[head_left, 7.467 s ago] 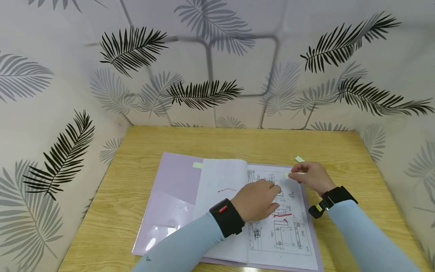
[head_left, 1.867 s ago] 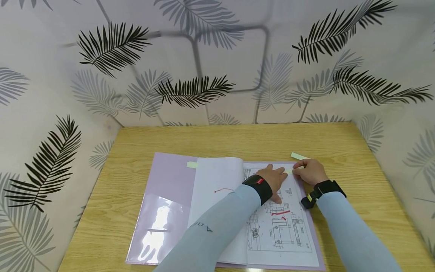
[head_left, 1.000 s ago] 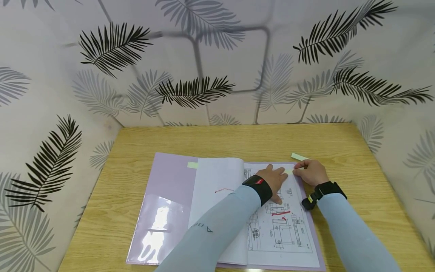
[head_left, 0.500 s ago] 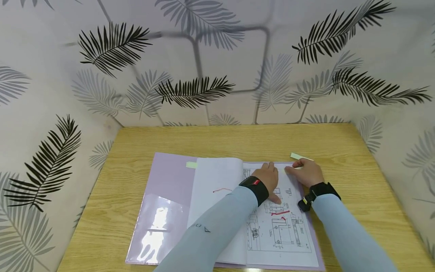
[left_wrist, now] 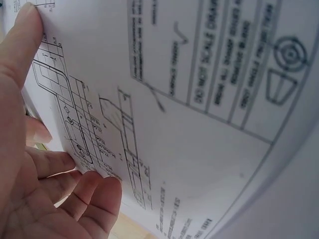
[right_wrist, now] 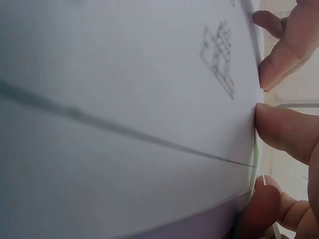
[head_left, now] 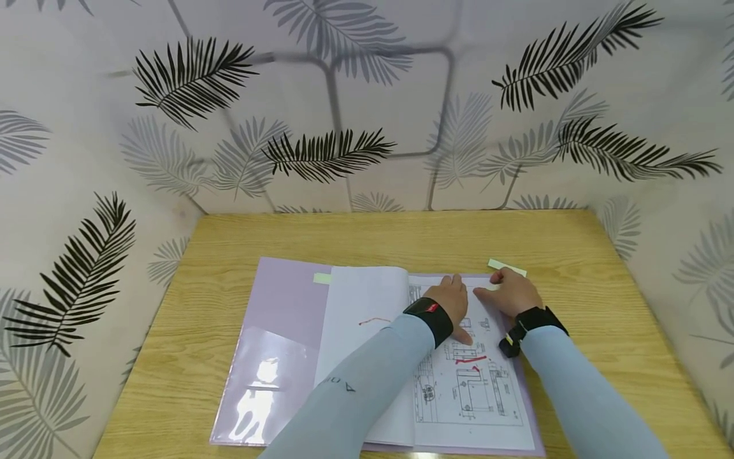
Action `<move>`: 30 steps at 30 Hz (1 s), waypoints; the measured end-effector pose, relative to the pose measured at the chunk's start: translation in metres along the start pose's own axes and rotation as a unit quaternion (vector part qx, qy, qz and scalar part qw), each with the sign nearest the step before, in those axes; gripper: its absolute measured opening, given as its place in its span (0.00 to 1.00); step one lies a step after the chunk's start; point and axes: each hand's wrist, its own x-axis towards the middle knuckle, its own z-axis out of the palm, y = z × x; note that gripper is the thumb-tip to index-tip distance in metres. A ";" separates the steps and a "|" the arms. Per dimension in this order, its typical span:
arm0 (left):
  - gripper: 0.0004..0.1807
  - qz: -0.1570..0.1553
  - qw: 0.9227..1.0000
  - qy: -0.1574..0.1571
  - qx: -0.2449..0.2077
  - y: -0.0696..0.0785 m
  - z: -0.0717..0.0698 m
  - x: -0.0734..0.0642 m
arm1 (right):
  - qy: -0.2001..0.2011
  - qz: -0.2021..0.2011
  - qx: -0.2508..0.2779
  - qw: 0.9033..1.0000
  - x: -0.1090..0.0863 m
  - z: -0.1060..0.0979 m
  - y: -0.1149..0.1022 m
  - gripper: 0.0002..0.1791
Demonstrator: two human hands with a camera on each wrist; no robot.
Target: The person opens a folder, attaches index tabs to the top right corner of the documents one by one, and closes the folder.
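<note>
A lilac folder [head_left: 289, 293] lies spread out, with a technical drawing page [head_left: 499, 395] uppermost on its right side. My left hand [head_left: 450, 303] rests on the upper part of that page, its fingers touching the paper. My right hand [head_left: 513, 294] is at the page's upper right edge, thumb stretched out and pressing the paper. Under or beside that thumb, a pale green sticky tab [right_wrist: 255, 159] shows as a thin band in the right wrist view; the hand covers most of it. A pale green strip [head_left: 507, 267] lies just behind the right hand on the table.
Another green tab [head_left: 322, 278] sticks out from the turned white pages [head_left: 367, 296] on the left. A clear pocket [head_left: 275, 376] on the folder's left cover reflects light. The wooden table [head_left: 344, 239] ends at a leaf-patterned wall covering [head_left: 367, 108].
Several seconds ago my right hand held a tab at the page edge; now its thumb presses there, having slid left. My left hand moved up the page, then drew its fingers slightly left.
</note>
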 end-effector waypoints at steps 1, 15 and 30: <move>0.61 -0.001 1.000 0.000 0.000 0.000 0.000 0.000 | -0.001 -0.001 0.000 1.000 0.000 0.000 0.001 0.30; 0.62 0.005 1.000 -0.009 0.007 0.000 0.002 0.003 | -0.032 -0.026 0.055 0.998 0.004 -0.007 0.011 0.23; 0.62 -0.003 0.999 -0.027 0.026 0.002 0.005 0.009 | -0.001 0.019 0.018 1.000 0.006 -0.004 0.002 0.35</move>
